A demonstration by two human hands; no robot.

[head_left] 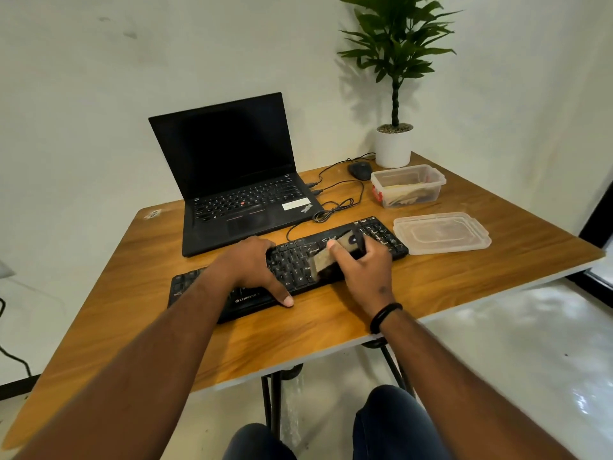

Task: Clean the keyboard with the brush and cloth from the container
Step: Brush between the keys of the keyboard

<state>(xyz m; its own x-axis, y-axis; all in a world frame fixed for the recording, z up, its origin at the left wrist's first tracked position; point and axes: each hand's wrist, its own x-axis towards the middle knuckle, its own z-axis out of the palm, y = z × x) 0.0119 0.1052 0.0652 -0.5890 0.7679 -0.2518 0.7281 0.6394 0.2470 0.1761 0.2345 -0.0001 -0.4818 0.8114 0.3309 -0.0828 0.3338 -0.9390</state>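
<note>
Fingers of the right hand are curling around a wooden brush, its bristles sweeping mid-keyboard; the left hand is lying flat, steadying the keys. Brushing appears underway; next, fetching the cloth from the open container.

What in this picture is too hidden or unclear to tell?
Head view only:
- Brush: bristles blurred, handle partly hidden by the right hand.
- Keyboard: middle keys covered by the left hand.
- Container: contents hazy through its walls.
- Key legends: too small.
</note>
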